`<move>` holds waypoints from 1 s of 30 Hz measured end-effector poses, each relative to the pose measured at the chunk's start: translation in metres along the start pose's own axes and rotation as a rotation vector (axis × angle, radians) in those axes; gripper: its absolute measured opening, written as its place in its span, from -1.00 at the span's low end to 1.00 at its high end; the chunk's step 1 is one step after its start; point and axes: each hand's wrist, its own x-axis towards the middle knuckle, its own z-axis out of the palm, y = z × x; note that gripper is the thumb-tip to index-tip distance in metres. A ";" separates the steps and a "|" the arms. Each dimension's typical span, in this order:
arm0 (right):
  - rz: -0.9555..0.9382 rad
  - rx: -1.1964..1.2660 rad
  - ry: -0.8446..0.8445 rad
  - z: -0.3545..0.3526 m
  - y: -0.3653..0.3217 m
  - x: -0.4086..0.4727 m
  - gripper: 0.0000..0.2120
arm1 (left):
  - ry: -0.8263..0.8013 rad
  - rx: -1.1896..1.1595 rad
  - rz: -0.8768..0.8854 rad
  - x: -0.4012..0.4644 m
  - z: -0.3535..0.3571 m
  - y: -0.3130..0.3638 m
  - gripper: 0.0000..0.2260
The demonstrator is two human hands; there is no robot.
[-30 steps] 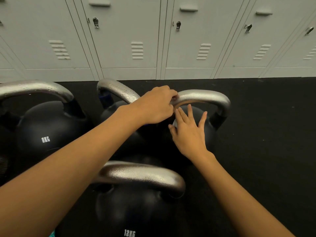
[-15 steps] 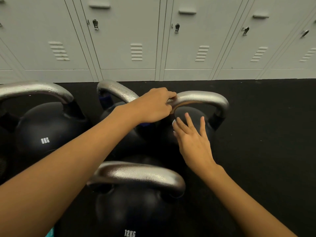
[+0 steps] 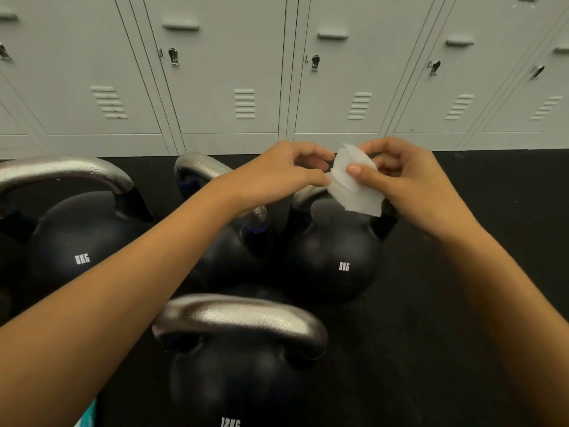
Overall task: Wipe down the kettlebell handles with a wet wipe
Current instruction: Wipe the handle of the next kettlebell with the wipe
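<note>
Head view: left hand (image 3: 277, 171) and right hand (image 3: 409, 177), raised together, both pinch the wet wipe (image 3: 354, 186).

Pale grey lockers (image 3: 215, 72) along wall; black floor (image 3: 462, 303)

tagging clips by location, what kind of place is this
Most likely a gym locker room or changing area: a row of grey metal lockers along the wall, black kettlebells marked in kilograms, and dark rubber-like flooring.

Lockers (image 3: 215, 72) across the top of the frame, four kettlebells (image 3: 332, 254) below on the floor (image 3: 462, 272), wet wipe (image 3: 354, 186) between both hands at centre, above right kettlebell
</note>
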 end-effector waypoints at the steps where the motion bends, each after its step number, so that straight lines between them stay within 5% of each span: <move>1: 0.021 0.033 -0.002 0.000 -0.003 0.003 -0.81 | -0.011 -0.054 0.008 0.001 0.002 0.001 -0.69; 6: 0.030 0.113 0.011 -0.003 -0.005 0.014 -0.86 | 0.024 -0.339 0.011 0.006 0.010 0.003 -0.70; 16: -0.300 -0.052 0.096 -0.009 -0.014 0.024 -0.88 | 0.404 0.131 0.254 0.030 0.002 -0.002 -0.86; 23: -0.446 -0.490 -0.167 0.004 0.033 0.009 -0.84 | 0.084 0.451 0.084 0.012 0.007 -0.022 -0.68; 30: -0.552 -0.648 -0.234 0.006 0.048 0.010 -0.85 | 0.035 0.568 0.111 0.011 0.007 -0.015 -0.65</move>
